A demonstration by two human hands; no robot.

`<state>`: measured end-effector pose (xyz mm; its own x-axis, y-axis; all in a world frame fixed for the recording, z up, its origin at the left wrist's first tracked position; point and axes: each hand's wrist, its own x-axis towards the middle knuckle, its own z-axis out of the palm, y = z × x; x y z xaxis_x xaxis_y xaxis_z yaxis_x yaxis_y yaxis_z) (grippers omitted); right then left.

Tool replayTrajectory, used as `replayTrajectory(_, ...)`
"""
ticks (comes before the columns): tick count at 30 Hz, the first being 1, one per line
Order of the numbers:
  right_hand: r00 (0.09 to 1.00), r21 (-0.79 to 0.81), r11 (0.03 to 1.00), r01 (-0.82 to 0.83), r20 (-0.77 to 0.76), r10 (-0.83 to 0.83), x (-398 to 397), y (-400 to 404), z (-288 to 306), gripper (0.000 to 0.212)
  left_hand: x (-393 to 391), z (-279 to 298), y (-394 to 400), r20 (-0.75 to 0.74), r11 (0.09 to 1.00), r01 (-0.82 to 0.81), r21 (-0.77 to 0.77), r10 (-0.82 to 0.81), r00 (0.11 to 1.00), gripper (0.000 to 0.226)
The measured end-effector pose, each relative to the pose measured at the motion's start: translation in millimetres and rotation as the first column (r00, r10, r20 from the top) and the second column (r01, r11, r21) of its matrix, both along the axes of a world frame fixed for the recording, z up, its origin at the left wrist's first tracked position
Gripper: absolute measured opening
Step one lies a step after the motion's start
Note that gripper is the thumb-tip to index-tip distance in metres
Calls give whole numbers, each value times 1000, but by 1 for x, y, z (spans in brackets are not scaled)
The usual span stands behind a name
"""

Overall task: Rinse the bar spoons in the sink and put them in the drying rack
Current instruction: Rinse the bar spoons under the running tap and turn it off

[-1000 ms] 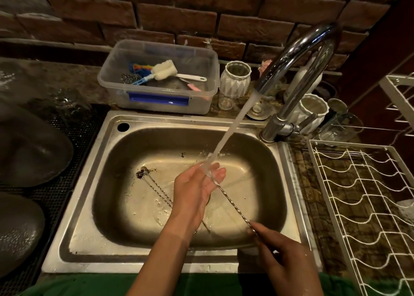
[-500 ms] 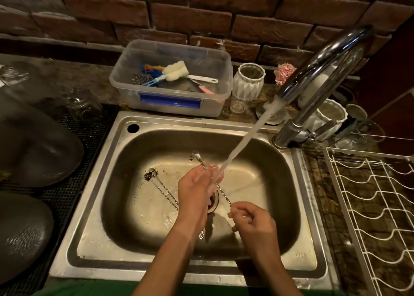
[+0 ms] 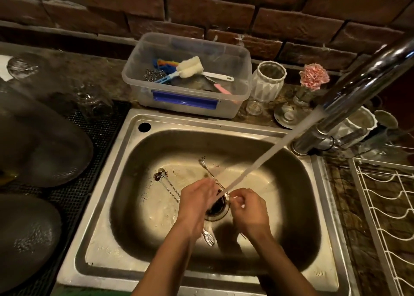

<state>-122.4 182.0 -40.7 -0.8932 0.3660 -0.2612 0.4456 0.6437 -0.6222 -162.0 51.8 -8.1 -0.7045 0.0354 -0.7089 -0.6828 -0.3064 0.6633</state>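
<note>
Rinsing stage. I see the left hand (image 3: pixel 197 202) and right hand (image 3: pixel 248 208), both curled around one bar spoon (image 3: pixel 209 172) under the water stream (image 3: pixel 264 156), directly above the open drain (image 3: pixel 218 208) of the sink (image 3: pixel 125 206). Other bar spoons (image 3: pixel 168 186) lie on the basin floor. Risk, in my judgement: the wet twisted shaft slips and lodges in the drain, or drips across the bench on its way to the drying rack (image 3: pixel 385 217).

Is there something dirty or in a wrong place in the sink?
Yes. Dark specks of residue lie on the sink floor by the bowls of the waiting bar spoons. Nothing looks spilled or broken.
</note>
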Motion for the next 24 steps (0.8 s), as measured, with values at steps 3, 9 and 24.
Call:
replayTrajectory(3,997,43,999,23,66,-26,-6,12,-16,15,-1,-10,-12,72,999,-39,-30,41,997,27)
replayTrajectory(9,986,186,982,35,153,-64,-12,40,-42,15,-3,-23,-29,129,998,-42,-36,47,991,31)
replayTrajectory(24,967,415,898,-145,252,40,-18,17,-39,23,-7,-37,-66,158,983,-184,-11,183,970,36)
